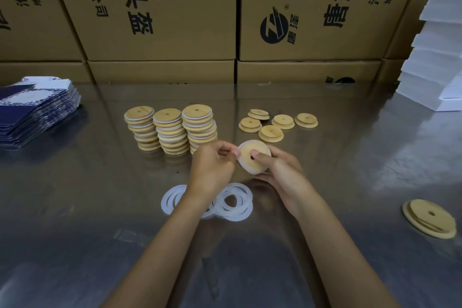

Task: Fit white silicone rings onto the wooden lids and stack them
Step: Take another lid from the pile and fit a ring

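My right hand (280, 170) grips a round wooden lid (250, 157) tilted toward me, thumb pressed near its centre hole. A white silicone ring (242, 166) lies around the lid's edge. My left hand (212, 165) pinches that ring at the lid's left side. Below my hands several loose white rings (236, 201) lie overlapping on the table. Three stacks of ringed lids (170, 130) stand just beyond my left hand. Several bare wooden lids (271, 132) lie scattered to the right of the stacks.
A single wooden lid (430, 217) rests at the right edge of the shiny metal table (100, 207). A pile of blue printed cartons (35, 117) sits at the left, white boxes (440, 70) at the right, and cardboard cartons (162, 20) wall off the back.
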